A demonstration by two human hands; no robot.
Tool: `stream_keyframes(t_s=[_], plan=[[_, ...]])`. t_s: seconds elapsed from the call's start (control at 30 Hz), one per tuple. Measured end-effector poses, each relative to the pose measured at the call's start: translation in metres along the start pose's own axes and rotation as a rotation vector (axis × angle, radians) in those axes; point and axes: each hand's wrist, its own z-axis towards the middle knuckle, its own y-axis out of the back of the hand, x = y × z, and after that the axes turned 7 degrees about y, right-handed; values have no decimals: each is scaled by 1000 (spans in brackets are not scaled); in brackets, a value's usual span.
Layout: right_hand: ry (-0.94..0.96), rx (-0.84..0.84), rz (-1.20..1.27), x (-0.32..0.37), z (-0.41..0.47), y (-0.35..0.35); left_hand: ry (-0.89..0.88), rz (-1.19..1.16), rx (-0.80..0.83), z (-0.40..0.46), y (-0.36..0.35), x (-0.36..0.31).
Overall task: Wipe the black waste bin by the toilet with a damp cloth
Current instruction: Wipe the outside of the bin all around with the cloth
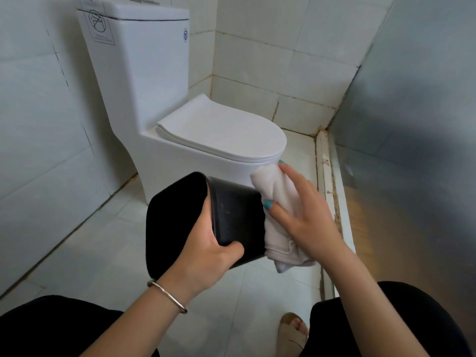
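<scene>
nearest me, my left hand (pixel 206 251) grips the black waste bin (pixel 231 220) by its rim, thumb outside, holding it tipped off the floor, mouth toward nine o'clock. at its three o'clock my right hand (pixel 306 215) presses the cloth (pixel 273 191) flat-fingered against the base. i'd keep firm pressure, rotating the bin steadily. toilet (pixel 206 135) beyond, twelve o'clock.

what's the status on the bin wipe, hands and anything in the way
Left hand grips black bin at its rim, tipped sideways, off the floor. Right hand presses white cloth on the bin's base end. Toilet close behind, nothing blocking.
</scene>
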Motion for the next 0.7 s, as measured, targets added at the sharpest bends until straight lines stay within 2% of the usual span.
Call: stream_keyframes(t_s=[0.1, 0.2, 0.3, 0.4, 0.5, 0.63, 0.7], plan=[[61, -57, 34, 8, -10, -15, -34, -20, 15, 5, -2, -6], [15, -86, 132, 4, -10, -31, -50, -15, 122, 3, -5, -11], [32, -180, 155, 5, -10, -39, -69, -22, 157, 6, -6, -11], [164, -231, 129, 27, -14, -43, -68, -31, 181, 11, -8, -11], [260, -183, 115, 37, -9, -43, -69, -56, 165, 10, -5, -8], [66, -186, 119, 12, 7, -33, -100, -35, 160, 1, -6, -10], [102, -171, 51, 18, -1, -35, -102, -27, 167, 3, -4, -9]])
